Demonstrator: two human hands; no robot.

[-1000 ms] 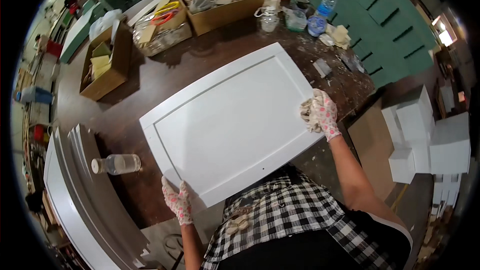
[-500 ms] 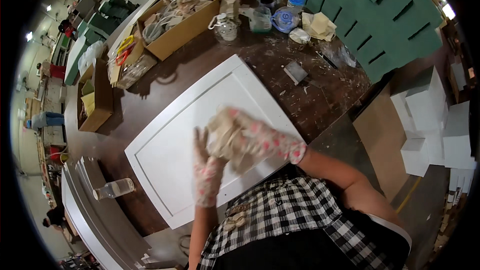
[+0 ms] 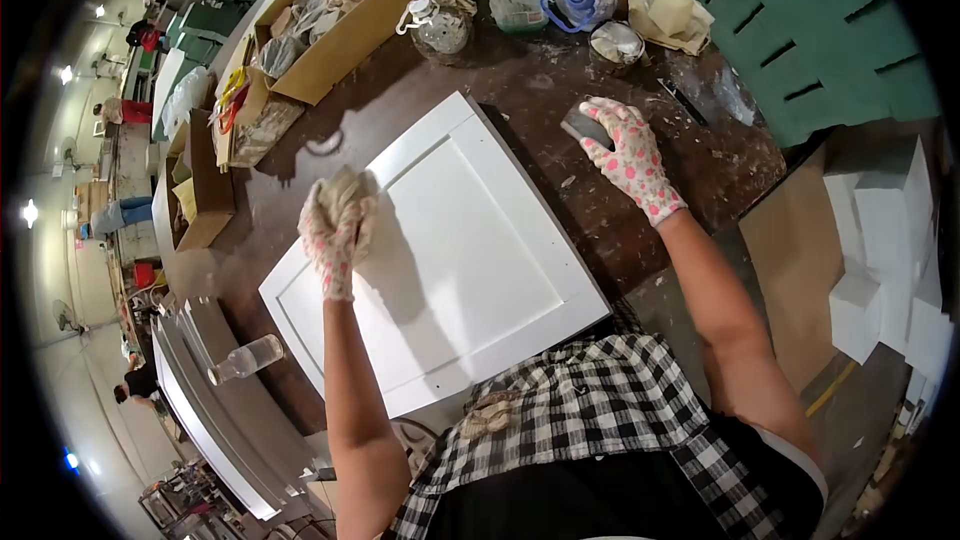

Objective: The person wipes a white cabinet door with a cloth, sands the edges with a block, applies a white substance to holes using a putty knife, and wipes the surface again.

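Over white framed panel, our left hand now clenches crumpled beige cloth, freeing half-curled right hand at grey block, grip unclear.

Brown table beneath white panel, cardboard box, clear bottle.

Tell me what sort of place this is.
Probably a workshop or factory floor, perhaps for furniture parts: a white framed panel lies on a smeared brown worktable, more long panels are stacked at the left, and a box holds jumbled materials.
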